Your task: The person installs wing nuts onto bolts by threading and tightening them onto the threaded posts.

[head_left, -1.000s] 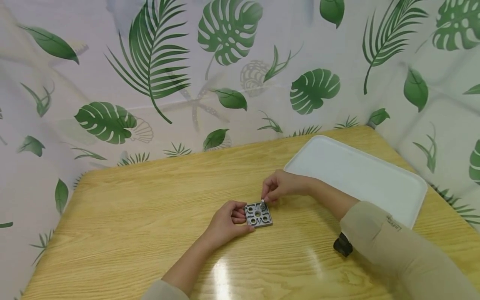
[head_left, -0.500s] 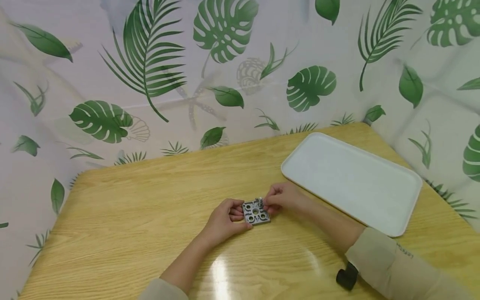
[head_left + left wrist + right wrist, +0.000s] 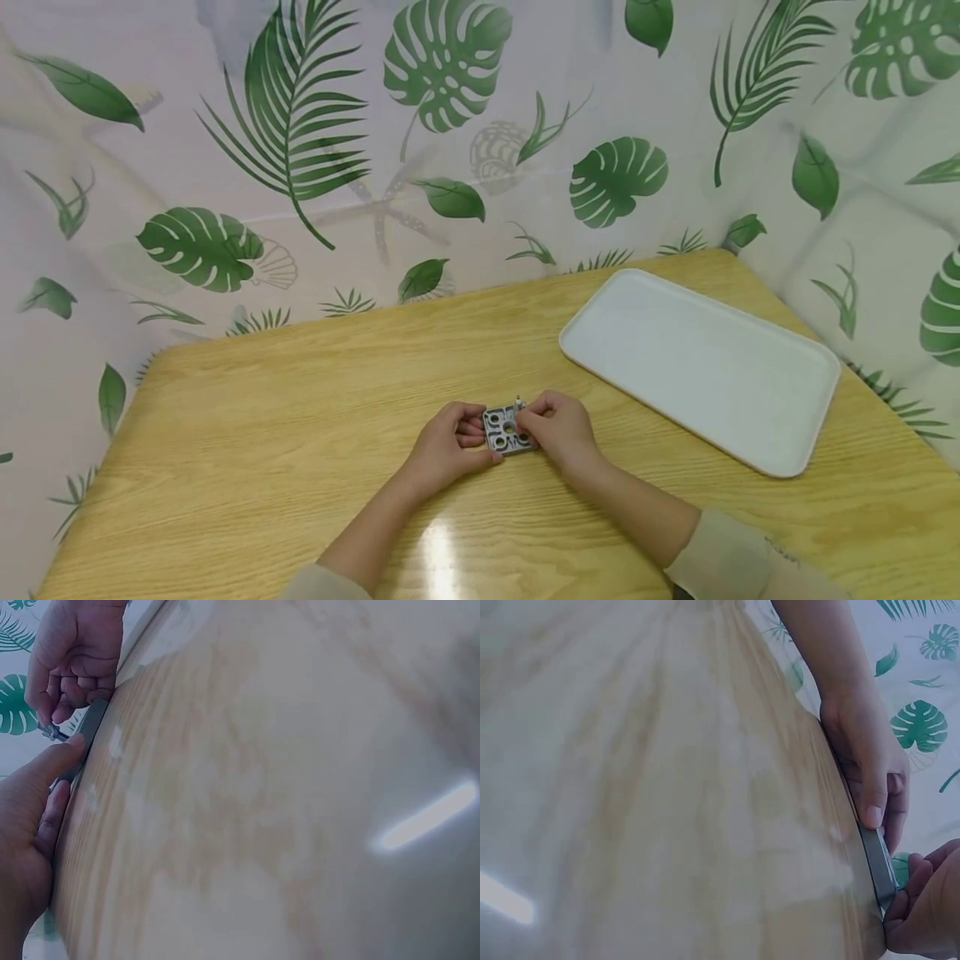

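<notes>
Gripping metal plate (image 3: pixel 510 438); sleeve lettering (image 3: pixel 782 550) unreadable

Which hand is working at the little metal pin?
The right hand, reaching the metal pin from the right; the left hand grips the metal plate from the left.

a white tray (image 3: pixel 705 371) lies on the table (image 3: pixel 262 442), leaf-patterned backdrop (image 3: pixel 540 217) behind.

Head camera: faces forward and down over the table (image 3: pixel 300 400) toward the backdrop (image 3: pixel 525 200); farthest, widest view. Left wrist camera: low, close to the tabletop, with the left hand (image 3: pixel 22 825) at the left edge. Right wrist camera: similarly low and close, with the right hand (image 3: pixel 926 915) at lower right. Both wrist views share both hands and the plate (image 3: pixel 876 862).
</notes>
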Motion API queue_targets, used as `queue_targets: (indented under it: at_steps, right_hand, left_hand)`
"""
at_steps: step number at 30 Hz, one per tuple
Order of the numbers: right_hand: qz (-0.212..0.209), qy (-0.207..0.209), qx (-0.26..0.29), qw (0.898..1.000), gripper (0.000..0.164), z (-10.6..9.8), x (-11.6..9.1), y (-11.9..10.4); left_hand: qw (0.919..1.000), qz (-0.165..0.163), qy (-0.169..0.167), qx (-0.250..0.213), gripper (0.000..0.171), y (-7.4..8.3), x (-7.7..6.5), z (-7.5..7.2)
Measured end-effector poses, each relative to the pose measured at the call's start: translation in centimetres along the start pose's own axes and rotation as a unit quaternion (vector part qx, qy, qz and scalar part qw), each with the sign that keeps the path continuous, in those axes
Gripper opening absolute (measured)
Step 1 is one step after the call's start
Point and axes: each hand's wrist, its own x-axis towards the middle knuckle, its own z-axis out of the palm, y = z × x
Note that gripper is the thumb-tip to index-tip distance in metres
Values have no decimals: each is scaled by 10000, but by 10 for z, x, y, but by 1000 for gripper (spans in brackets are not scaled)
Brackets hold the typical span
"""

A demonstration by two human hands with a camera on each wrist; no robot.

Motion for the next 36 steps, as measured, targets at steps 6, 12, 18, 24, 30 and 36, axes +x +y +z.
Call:
queue_targets:
  at_steps: [6,12,18,24,30,36]
  right_hand:
    - [-33,368,66,9993,7,-6,3,0]
    - [-1207,-161,-345,9920,16,-31,34,-14]
    - [-2317,-3341,-2198,8868,22,-55,85,-33]
    - [-2122,-4782,-2356,8190,23,-50,102,-40]
    - [-1903,-4883,-2776,8051,17,-44,102,-48]
    - [-1694,-4635,-2778,8242,11,-46,97,-45]
  left_hand:
    - [10000,-61,-8,6,64,0,-1,-2]
    - [9999,-70,-54,62,65,0,1,-4]
    - [9998,-170,-109,-1,66,-1,1,-3]
    - [9998,-204,-72,-16,65,-1,-1,-4]
    - [9999,-108,-77,-63,63,-1,1,-3]
    - [9998,-153,-104,38,63,0,0,-4]
